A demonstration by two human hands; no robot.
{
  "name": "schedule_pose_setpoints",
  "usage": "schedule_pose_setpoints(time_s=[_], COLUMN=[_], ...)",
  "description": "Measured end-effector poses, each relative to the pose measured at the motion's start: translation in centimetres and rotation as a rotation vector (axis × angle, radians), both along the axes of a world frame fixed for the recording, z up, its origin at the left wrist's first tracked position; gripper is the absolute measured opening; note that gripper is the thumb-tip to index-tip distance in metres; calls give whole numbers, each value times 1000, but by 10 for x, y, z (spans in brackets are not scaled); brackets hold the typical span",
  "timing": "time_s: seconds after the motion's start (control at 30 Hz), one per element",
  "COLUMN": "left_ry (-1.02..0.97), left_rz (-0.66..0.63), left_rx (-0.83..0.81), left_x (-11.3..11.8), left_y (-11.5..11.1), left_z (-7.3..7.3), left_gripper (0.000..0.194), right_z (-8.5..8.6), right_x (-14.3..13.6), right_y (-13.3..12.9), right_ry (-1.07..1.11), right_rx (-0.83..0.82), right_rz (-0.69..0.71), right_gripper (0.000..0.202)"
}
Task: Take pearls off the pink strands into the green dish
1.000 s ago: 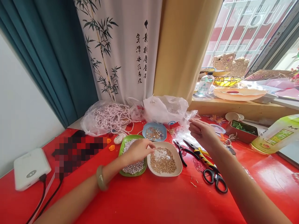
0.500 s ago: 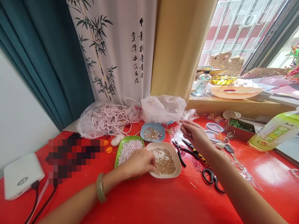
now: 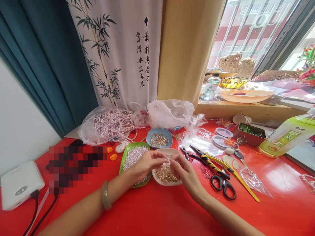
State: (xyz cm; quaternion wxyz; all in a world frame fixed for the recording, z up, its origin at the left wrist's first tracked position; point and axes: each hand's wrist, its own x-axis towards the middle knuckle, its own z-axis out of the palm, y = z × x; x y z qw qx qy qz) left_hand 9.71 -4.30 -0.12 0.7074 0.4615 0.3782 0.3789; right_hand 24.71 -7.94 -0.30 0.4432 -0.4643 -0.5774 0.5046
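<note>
My left hand [image 3: 149,163], with a bangle [image 3: 105,195] on the wrist, is closed in a pinch. Its fingertips meet those of my right hand [image 3: 185,170], also pinched, over a cream dish [image 3: 164,183] of small gold beads [image 3: 164,174]. Whatever sits between the fingertips is too small to make out. Under my left wrist stands a green dish [image 3: 121,166] of pale pink pearl beads [image 3: 134,158]. Behind both is a blue dish [image 3: 168,131] with mixed gold and clear beads [image 3: 158,140].
Cutters [image 3: 193,155], yellow-black pliers [image 3: 211,160], scissors [image 3: 223,186] and yellow tweezers [image 3: 246,186] lie at right. Behind are bagged pearl strands [image 3: 113,124] and a white plastic bag [image 3: 169,113]. A bottle [image 3: 286,134] and a box of green wire [image 3: 249,134] stand farther right.
My right hand has come down and left from above the tools to meet my left hand. My left hand has risen slightly from the edge of the gold beads.
</note>
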Motion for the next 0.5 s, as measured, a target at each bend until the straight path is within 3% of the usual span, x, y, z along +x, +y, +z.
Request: schedule_pose_setpoints(time_s=[0.27, 0.5], left_ry=[-121, -176], left_rz=[60, 112], left_rx=[-103, -144], left_x=[-3, -4], left_y=[5, 6], left_z=[-8, -13], left_gripper=[24, 24], right_z=[-6, -11], right_x=[1, 2], right_y=[-1, -1], right_ry=[-97, -119], right_rx=[128, 136], right_rz=[-99, -136], right_gripper=[17, 15])
